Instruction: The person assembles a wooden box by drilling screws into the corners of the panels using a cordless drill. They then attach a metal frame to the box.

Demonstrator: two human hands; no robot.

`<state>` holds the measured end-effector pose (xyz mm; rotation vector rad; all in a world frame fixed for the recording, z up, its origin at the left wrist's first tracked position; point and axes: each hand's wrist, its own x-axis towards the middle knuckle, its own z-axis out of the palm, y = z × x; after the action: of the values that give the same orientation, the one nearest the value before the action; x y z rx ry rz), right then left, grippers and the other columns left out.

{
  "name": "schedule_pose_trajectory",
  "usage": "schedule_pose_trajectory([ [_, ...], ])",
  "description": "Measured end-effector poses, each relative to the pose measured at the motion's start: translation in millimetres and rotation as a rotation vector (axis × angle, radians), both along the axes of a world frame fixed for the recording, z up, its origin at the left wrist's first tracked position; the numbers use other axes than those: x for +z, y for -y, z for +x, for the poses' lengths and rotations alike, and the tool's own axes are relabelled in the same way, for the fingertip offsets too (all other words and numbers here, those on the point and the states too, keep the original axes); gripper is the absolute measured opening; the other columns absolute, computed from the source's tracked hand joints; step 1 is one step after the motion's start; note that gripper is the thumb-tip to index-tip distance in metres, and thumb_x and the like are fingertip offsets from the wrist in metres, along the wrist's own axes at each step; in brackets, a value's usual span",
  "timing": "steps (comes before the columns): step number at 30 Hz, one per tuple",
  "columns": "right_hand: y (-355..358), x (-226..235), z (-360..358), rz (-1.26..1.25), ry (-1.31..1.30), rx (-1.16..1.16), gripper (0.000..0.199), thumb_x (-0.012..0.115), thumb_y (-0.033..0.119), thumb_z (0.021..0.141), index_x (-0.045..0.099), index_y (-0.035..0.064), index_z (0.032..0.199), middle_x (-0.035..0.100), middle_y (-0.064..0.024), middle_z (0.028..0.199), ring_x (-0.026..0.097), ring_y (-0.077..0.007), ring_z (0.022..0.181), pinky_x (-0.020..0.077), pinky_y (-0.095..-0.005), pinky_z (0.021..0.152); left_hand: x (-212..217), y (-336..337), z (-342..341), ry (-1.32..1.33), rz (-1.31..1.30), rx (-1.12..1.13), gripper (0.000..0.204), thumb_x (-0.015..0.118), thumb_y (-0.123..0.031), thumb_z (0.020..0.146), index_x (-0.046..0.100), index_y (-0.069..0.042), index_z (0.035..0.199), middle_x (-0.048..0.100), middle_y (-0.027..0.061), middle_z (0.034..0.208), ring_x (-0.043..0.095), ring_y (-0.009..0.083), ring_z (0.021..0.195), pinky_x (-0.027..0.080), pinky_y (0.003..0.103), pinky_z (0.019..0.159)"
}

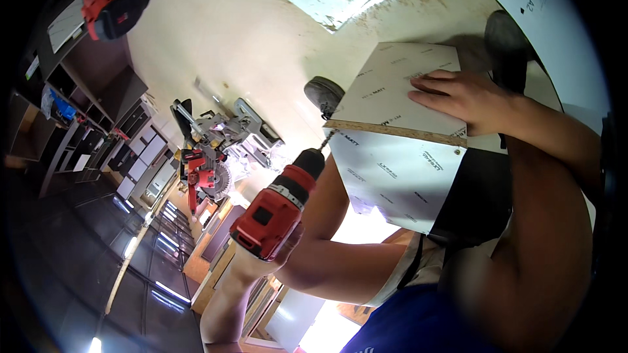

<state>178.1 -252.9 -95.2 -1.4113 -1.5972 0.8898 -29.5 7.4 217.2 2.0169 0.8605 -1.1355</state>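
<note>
A white laminated panel box [405,150] stands on the workshop floor, its raw chipboard edge [392,132] facing me, as I set the bit [326,138] of my red cordless drill [278,206] at that edge's near corner. Best to keep the bit square to the edge and press steadily. My left hand [261,255] is wrapped tight round the drill's grip, forearm raised. My right hand [458,97] lies flat, fingers spread, on the top panel, holding nothing.
</note>
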Motion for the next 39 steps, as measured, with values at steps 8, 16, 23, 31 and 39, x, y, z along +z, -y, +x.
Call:
schedule_pose_trajectory([
  [8,2.7,-0.9,0.5,-0.037,-0.010,0.008,0.090,0.073,-0.006,0.053,0.046,-0.0030,0.138,0.049,-0.0273,0.137,0.050,-0.0388,0.125,0.0505,-0.0412,0.097,1.6,4.5,5.8,-0.050,0.089,-0.046,0.023,0.073,-0.006,0.078,0.071,-0.009,0.102,0.072,0.0078,0.095,0.072,0.0228,0.085,0.058,0.035,0.072],
  [16,2.4,0.9,2.0,-0.031,0.024,0.029,0.100,0.079,0.002,0.046,0.044,-0.0035,0.139,0.047,-0.0240,0.142,0.050,-0.0377,0.127,0.0516,-0.0415,0.097,5.8,-7.1,-6.3,-0.122,0.028,-0.115,0.035,0.070,-0.008,0.084,0.062,-0.005,0.118,0.068,0.0037,0.093,0.066,0.0132,0.079,0.054,0.026,0.067],
  [23,0.2,5.2,4.7,-0.023,0.012,0.025,0.087,0.073,-0.004,0.054,0.046,-0.0031,0.137,0.050,-0.0253,0.135,0.052,-0.0371,0.124,0.0522,-0.0413,0.094,-7.4,-0.8,-17.8,-0.182,0.072,0.947,0.045,0.079,-0.008,0.068,0.061,-0.003,0.108,0.065,0.0067,0.094,0.065,0.0186,0.073,0.053,0.029,0.064],
  [31,-0.3,1.3,1.7,-0.025,0.013,0.030,0.086,0.073,-0.004,0.056,0.045,-0.0043,0.137,0.049,-0.0277,0.135,0.050,-0.0389,0.126,0.0501,-0.0424,0.098,-5.8,-6.6,22.6,0.121,0.033,-0.398,0.033,0.074,-0.013,0.074,0.063,-0.005,0.105,0.066,0.0067,0.091,0.066,0.0184,0.077,0.052,0.032,0.067],
  [39,2.2,1.9,0.6,-0.058,0.010,0.041,0.091,0.076,0.003,0.056,0.043,-0.0042,0.140,0.046,-0.0250,0.143,0.047,-0.0383,0.130,0.0482,-0.0425,0.101,0.9,0.6,11.8,-0.136,0.064,0.166,0.030,0.067,-0.027,0.088,0.065,-0.007,0.110,0.069,0.0015,0.087,0.065,0.0119,0.089,0.049,0.036,0.078],
])
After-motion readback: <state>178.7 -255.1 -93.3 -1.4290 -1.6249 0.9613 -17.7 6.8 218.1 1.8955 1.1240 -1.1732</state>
